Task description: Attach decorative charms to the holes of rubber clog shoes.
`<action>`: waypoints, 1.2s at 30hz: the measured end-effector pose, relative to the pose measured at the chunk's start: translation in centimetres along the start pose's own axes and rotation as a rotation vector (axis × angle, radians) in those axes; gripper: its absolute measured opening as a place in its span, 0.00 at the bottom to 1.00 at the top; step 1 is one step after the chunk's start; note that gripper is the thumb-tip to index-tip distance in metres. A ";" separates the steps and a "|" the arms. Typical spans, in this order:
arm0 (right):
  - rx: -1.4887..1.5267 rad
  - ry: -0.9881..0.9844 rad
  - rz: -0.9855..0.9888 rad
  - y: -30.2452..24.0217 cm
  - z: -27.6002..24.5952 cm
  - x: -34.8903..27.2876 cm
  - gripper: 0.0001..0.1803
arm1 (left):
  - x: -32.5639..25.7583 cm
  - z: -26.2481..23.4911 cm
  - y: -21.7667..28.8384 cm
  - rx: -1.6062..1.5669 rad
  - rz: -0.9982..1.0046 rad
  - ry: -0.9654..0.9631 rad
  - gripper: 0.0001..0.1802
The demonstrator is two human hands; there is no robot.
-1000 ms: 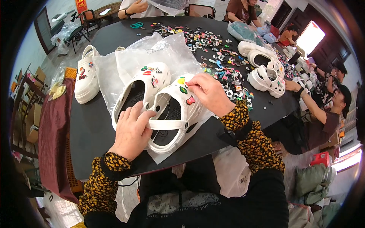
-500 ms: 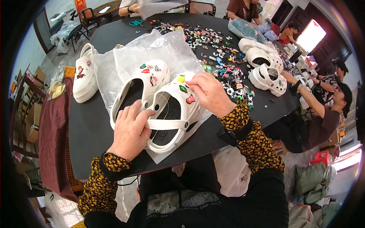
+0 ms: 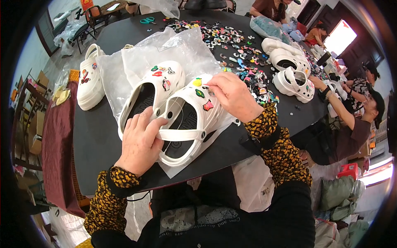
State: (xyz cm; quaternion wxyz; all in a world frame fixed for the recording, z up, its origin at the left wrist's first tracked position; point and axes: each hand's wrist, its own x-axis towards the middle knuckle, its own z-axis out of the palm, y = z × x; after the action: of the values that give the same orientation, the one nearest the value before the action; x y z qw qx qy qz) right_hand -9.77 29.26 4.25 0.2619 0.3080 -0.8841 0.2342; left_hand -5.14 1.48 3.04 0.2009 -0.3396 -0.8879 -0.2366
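Observation:
Two white clogs lie side by side on a clear plastic bag (image 3: 124, 68), joined by a thin clear loop. My left hand (image 3: 140, 138) is closed on the inner side of the right-hand clog (image 3: 186, 149), by its heel strap. My right hand (image 3: 235, 96) pinches a small shoe charm at this clog's toe; its shape is mostly hidden by the fingers. Nearby on the toe sit a yellow charm (image 3: 197, 82), a green charm (image 3: 200, 94) and a red-pink charm (image 3: 208, 106). The left-hand clog (image 3: 173, 73) carries several charms too.
Another white clog (image 3: 90, 89) stands at the left of the dark table (image 3: 97, 153). Loose colourful charms (image 3: 219, 37) are strewn across the far side. More white clogs (image 3: 293, 84) are at the right, where a co-worker's arm (image 3: 337, 105) reaches in. Green-handled scissors (image 3: 147, 20) lie at the back.
My right hand has shifted slightly right and down off the yellow charm, with its fingertips at the toe's right side. My left hand keeps its hold. The far person's hands have left the view.

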 end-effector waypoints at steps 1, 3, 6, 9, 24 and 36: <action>0.015 -0.023 0.003 0.1 0.0 0.0 0.04 | 0.0 0.0 0.0 0.003 0.003 0.000 0.21; 0.000 -0.004 -0.026 -0.1 0.3 -0.1 0.04 | 0.0 0.0 0.0 0.004 0.010 0.003 0.21; -0.036 0.019 -0.056 -0.4 0.4 -0.2 0.04 | -0.1 0.0 -0.1 0.000 -0.006 -0.014 0.21; -0.063 0.030 -0.056 -0.5 0.5 -0.2 0.05 | -0.1 -0.1 -0.1 -0.008 -0.024 -0.034 0.22; -0.215 -0.107 -0.120 -0.9 -0.3 0.2 0.10 | 0.1 -0.2 -0.1 -0.002 0.004 -0.020 0.22; -0.302 -0.323 -0.178 -1.3 -0.4 0.3 0.18 | 0.3 -0.2 0.2 0.019 -0.011 -0.052 0.24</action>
State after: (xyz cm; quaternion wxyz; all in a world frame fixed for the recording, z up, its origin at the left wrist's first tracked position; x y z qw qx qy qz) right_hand -8.97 28.48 5.09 0.1800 0.3756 -0.9088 0.0230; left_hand -5.19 1.69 3.39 0.1796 -0.3386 -0.8969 -0.2205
